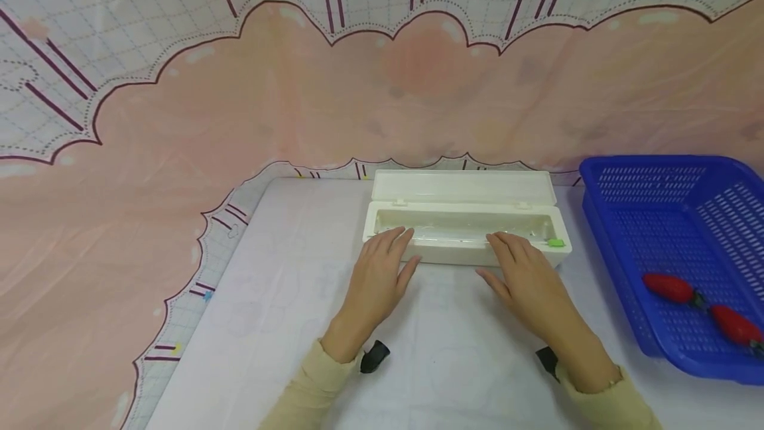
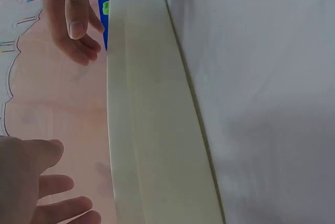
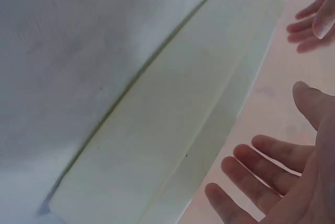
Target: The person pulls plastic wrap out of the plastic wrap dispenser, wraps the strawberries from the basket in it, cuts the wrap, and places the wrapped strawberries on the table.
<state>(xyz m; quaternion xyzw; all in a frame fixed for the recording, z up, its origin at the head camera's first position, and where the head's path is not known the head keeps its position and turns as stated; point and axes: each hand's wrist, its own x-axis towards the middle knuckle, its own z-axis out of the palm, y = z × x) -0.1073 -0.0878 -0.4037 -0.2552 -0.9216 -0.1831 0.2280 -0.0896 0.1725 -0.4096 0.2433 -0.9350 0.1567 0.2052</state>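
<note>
Both hands, left and right, rest released on one open box beside two strawberries

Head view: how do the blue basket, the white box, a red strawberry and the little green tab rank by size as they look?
1. blue basket
2. white box, looks slightly smaller
3. red strawberry
4. green tab

Pale yellow sleeves, black wrist mounts

Long white dispenser box, lid hinged open (green tab at one end), left of the blue basket
</note>
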